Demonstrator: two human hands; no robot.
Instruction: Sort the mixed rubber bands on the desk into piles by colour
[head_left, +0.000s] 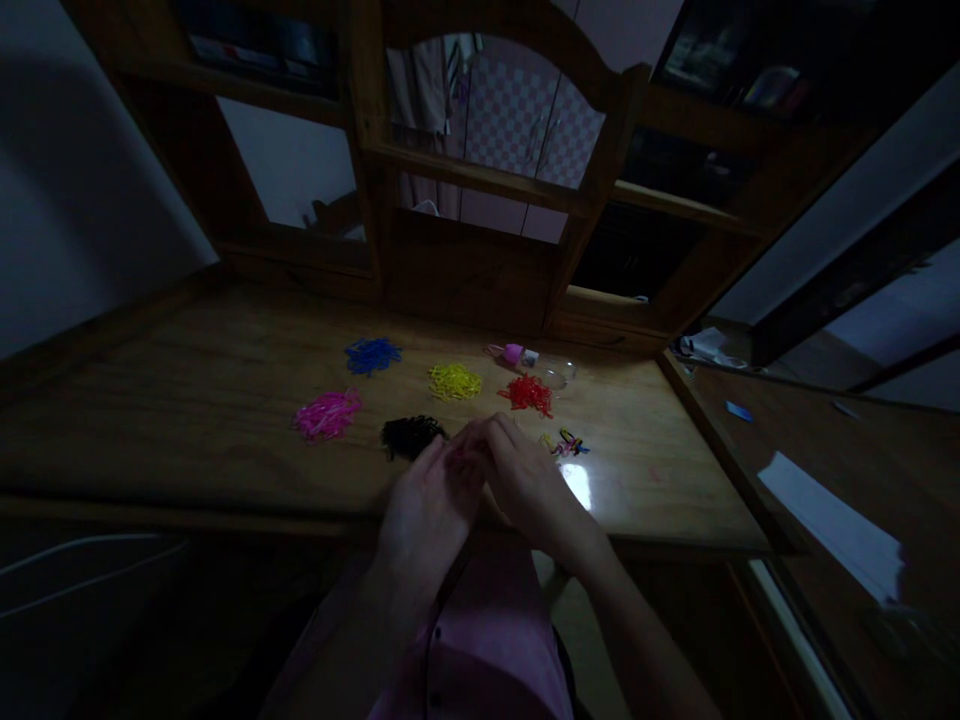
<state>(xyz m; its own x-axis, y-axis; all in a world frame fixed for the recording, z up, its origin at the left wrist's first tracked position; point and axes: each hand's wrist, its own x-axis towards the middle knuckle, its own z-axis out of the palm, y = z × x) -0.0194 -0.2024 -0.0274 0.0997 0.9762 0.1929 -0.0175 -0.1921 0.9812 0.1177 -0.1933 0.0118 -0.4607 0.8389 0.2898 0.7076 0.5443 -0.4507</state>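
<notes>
My left hand (433,500) and my right hand (525,480) meet over the table's front part, fingers bent and pressed together at the tips. A bit of pink shows between them, too small and dark to make out. Just left of my fingers lies a black pile (411,436) of what look like small rubber bands, partly hidden by my left hand. Similar piles lie around it: pink (328,414), blue (373,355), yellow (454,381) and red (528,395). Beyond my right hand is a small multicoloured bunch of bands (570,443).
A small pink object with a white part (517,355) and a clear round container (556,374) stand behind the red pile. Wooden shelving with a mirror (502,120) rises at the table's back. At right, a lower brown surface holds a white paper strip (832,520).
</notes>
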